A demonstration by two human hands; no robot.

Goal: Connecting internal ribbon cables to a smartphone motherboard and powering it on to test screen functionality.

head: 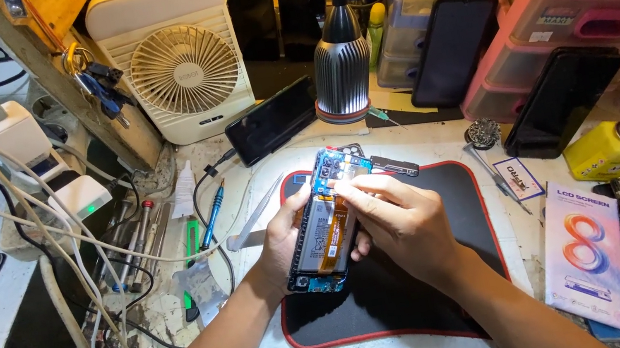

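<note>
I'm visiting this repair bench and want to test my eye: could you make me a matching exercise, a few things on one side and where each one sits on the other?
Things:
1. opened phone with bare battery and blue circuit board
2. cream-coloured square desk fan
3. yellow squat bottle with metal cap
4. blue-handled slim screwdriver

Places:
A. lying left of the black red-edged mat
B. held in the left hand, with the right hand working on it
C. standing at the back left
D. lying on its side at the right

Pairs: 1-B, 2-C, 3-D, 4-A
</note>
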